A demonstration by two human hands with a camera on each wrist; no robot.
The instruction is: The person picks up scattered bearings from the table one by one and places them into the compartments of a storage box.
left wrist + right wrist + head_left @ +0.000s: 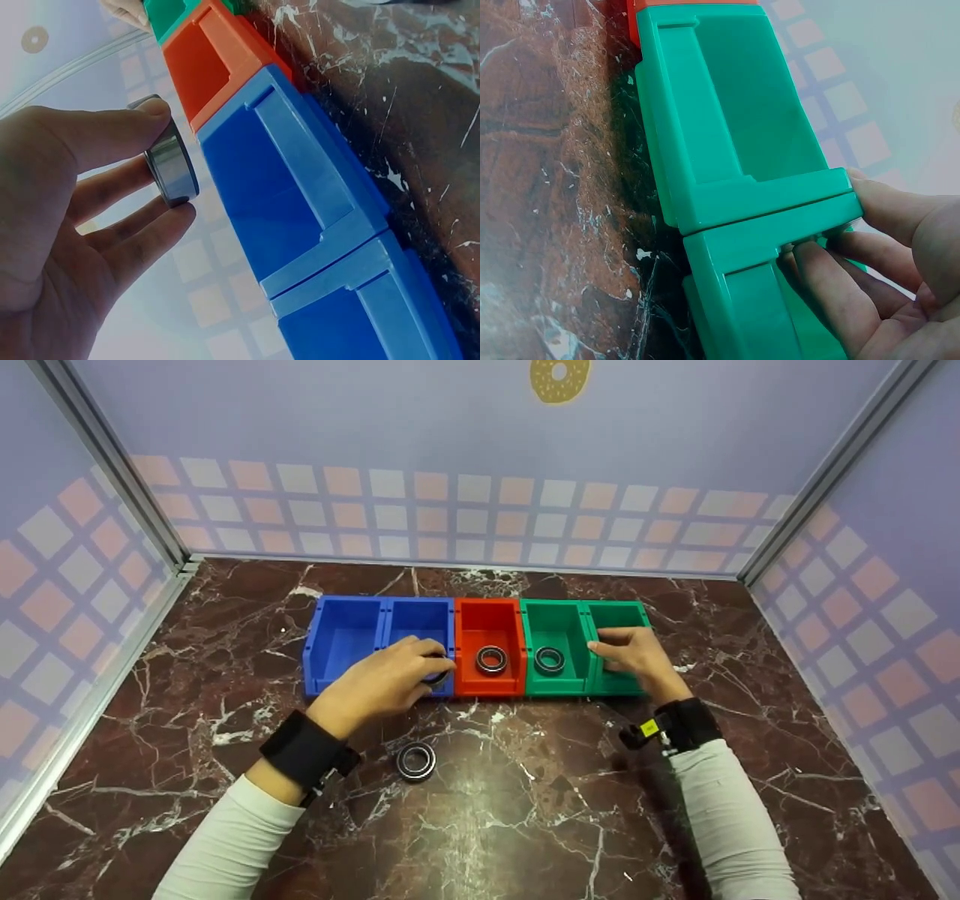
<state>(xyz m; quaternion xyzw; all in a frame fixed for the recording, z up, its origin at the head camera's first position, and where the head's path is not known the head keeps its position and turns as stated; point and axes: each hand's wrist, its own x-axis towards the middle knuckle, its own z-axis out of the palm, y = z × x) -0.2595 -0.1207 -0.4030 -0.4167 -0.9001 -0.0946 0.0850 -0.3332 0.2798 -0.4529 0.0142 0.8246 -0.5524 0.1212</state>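
Note:
My left hand [390, 675] pinches a ball bearing [174, 169] between thumb and fingers, over the front of the second blue bin [420, 619]. In the left wrist view the bearing is tilted, its steel outer ring showing. My right hand [634, 652] is at the rightmost green bin [619, 684]. Its thumb lies against the wall shared with the other green bin [682, 112], and its fingers reach down the other side, gripping that wall; what lies below the fingers is hidden. One bearing [416, 761] lies flat on the table, in front of the bins.
A red bin [489, 613] in the middle of the row holds a bearing [491, 660]. Another bearing [550, 661] sits in the green bin beside it. The leftmost blue bin [345, 634] is partly behind my left hand. Patterned panels enclose the marbled tabletop [525, 810].

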